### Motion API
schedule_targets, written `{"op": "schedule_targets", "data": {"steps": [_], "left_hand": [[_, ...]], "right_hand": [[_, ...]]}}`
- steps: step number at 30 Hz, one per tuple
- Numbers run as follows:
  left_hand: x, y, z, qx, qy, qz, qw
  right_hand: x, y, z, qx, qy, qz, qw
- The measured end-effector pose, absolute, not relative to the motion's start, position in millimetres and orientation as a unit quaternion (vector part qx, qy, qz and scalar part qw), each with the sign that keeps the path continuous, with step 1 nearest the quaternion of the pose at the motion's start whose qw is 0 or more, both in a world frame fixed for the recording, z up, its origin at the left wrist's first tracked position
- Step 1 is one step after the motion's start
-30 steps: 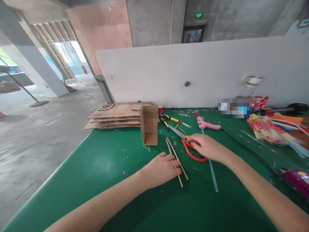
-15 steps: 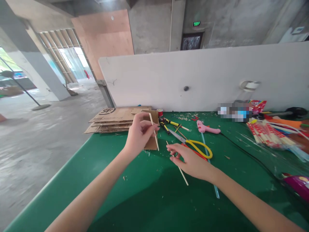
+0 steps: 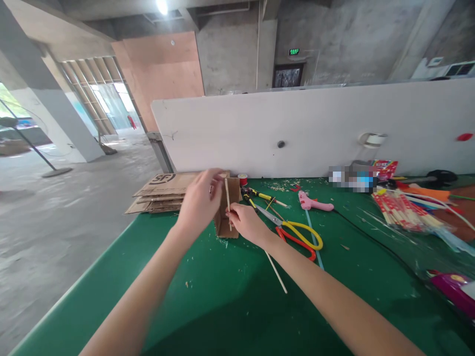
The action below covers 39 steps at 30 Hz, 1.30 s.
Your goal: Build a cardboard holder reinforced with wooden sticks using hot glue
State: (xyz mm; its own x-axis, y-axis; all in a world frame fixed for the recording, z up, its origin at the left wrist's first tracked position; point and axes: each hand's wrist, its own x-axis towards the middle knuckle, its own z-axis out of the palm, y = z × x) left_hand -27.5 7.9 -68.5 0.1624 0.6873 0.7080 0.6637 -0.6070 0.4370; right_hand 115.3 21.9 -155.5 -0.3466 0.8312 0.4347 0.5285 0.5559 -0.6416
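On the green table (image 3: 208, 306), nearest the camera, a loose wooden stick (image 3: 276, 273) lies slanted to the near right of the small cardboard box (image 3: 228, 231), its far end hidden by the right forearm. In front of the cardboard box, the right hand (image 3: 245, 221) pinches the lower part of a roughly upright wooden stick (image 3: 228, 195) between its fingertips. The left hand (image 3: 202, 200) is raised at the box's left, fingers bent near the stick's top; whether they touch it I cannot tell. The cardboard box stands open toward the camera, partly covered by both hands. To its right lie scissors (image 3: 278, 223) with yellow and red handles, and beyond them a pink hot glue gun (image 3: 310, 202). Left of the box is a stack of flattened cardboard (image 3: 163, 190); just behind it, a red spool (image 3: 242, 179). Farthest back, a white partition (image 3: 230, 133) rises behind the box.
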Motion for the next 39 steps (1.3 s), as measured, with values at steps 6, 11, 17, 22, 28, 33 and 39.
{"op": "schedule_targets", "data": {"steps": [6,11,17,22,28,33,39], "left_hand": [[-46.0,29.9,-64.2,0.755,0.464,0.459,0.061],[-46.5,36.4,-76.8,0.767,0.457,0.44,0.094],[-41.3,37.1,-80.6,0.76,0.457,0.46,0.037],[-38.3,37.9,-85.0,0.758,0.452,0.469,0.016],[-36.6,36.8,-87.5,0.762,0.447,0.467,-0.018],[-36.1,37.5,-88.0,0.761,0.458,0.457,-0.039],[-28.0,9.0,-70.1,0.788,0.469,0.387,-0.097]], "right_hand": [[96.5,37.0,-167.6,-0.458,-0.782,0.191,0.376],[95.3,38.6,-168.1,-0.466,-0.776,0.197,0.377],[94.5,40.3,-167.8,-0.464,-0.777,0.209,0.371],[95.0,41.3,-168.5,-0.456,-0.779,0.22,0.371],[96.4,44.1,-168.2,-0.453,-0.778,0.22,0.375],[96.8,46.9,-171.1,-0.451,-0.775,0.222,0.383],[104.4,27.1,-165.9,-0.43,-0.774,0.225,0.405]]}}
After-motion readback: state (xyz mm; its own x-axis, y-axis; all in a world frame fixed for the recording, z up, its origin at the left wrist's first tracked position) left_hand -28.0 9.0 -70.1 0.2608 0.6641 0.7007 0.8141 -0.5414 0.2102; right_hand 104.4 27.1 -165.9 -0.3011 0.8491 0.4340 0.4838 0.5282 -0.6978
